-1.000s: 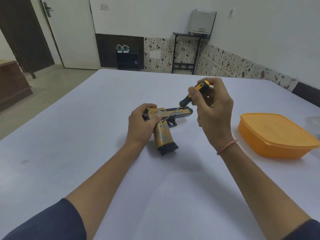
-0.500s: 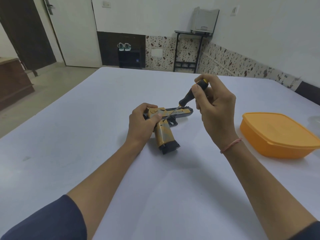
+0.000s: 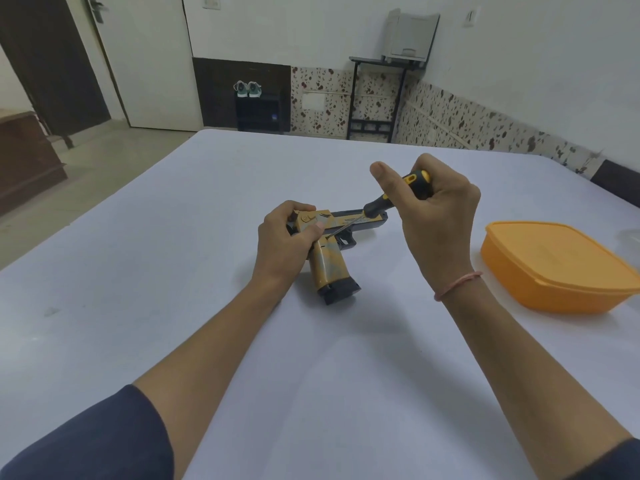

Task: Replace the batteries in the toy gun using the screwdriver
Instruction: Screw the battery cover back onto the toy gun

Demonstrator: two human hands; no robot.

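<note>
An orange and black toy gun [image 3: 330, 263] lies on its side in the middle of the white table [image 3: 173, 271], its grip pointing toward me. My left hand [image 3: 285, 242] grips the rear of the gun and pins it down. My right hand [image 3: 434, 216] is closed around the black and yellow handle of a screwdriver [image 3: 388, 199], thumb stretched out to the left. The thin shaft slants down to the left, and its tip meets the gun's side just above the grip, beside my left thumb. No batteries are visible.
A closed orange plastic box [image 3: 561, 268] sits on the table to the right of my right hand. A clear object [image 3: 632, 237] shows at the right edge behind it. Beyond the table's far edge stand a black stand with a printer [image 3: 408, 36] and a shoe rack [image 3: 259, 109].
My right hand has turned on the screwdriver handle: the fingers shifted, the thumb now sticks out left and the yellow end shows again. The gun and my left hand have stayed in place.
</note>
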